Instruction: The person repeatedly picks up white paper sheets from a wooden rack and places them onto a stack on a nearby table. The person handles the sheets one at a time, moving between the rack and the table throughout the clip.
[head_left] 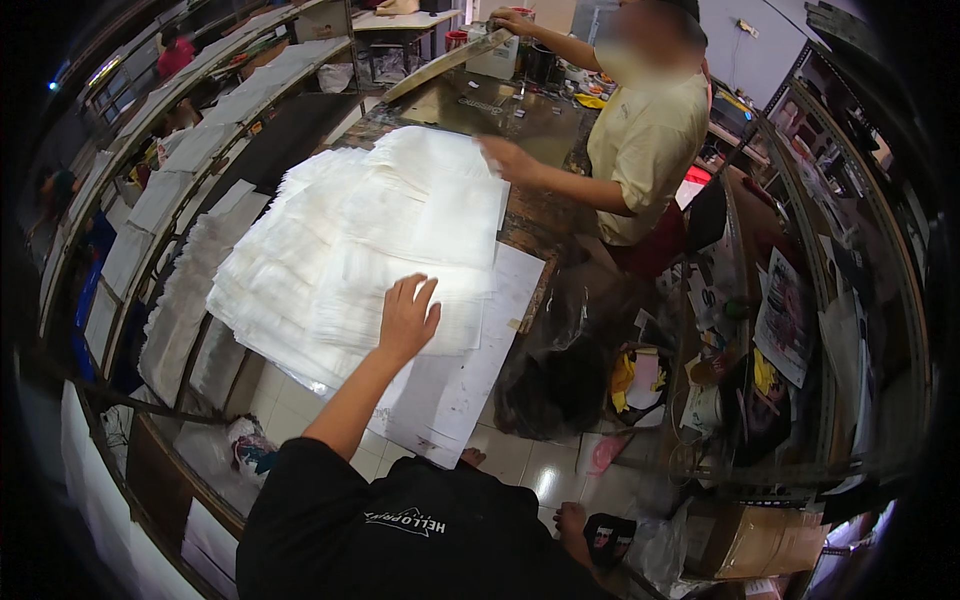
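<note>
A broad spread of overlapping white paper sheets [290, 255] covers most of the table in front of me, heaped in fanned layers. Over its near right part is my left hand [408, 318], fingers apart and nothing held; whether it touches the top sheet I cannot tell. My right hand [571, 522] hangs low beside my body, away from the table. It looks partly curled, but its fingers are too dim to make out. Under the near edge of the heap lies a larger white board [460, 370] with dark specks.
Across the table a co-worker in a pale yellow shirt [650, 140] holds up a framed panel [447, 66] with one hand; the other, blurred, is by the far sheets. Racks of sheets [165, 200] line the left. Shelving, a black plastic bag [550, 385] and a cardboard box [765, 540] are right.
</note>
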